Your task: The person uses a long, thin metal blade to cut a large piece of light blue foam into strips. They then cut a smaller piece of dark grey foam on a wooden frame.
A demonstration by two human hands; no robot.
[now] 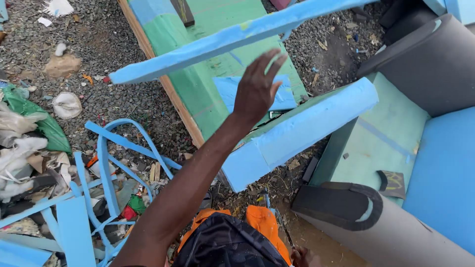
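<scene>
My left hand [257,88] is stretched forward with its fingers spread and holds nothing. Just above it a long blue foam strip [222,42] hangs slanted in the air, not touching the fingers. Below the hand lies a green foam-covered panel [208,94] with a wooden edge and a flat blue foam piece [225,91] on it. A thick blue foam block [297,131] leans across beside it. Only a small part of my right hand [299,257] shows at the bottom edge, too little to tell its state.
An armchair frame [396,148] with a blue foam seat, green foam side and grey armrests stands at right. Blue foam offcuts [106,168], bags and scraps lie piled at left on gravel [99,44]. An orange and black garment [232,237] is at the bottom.
</scene>
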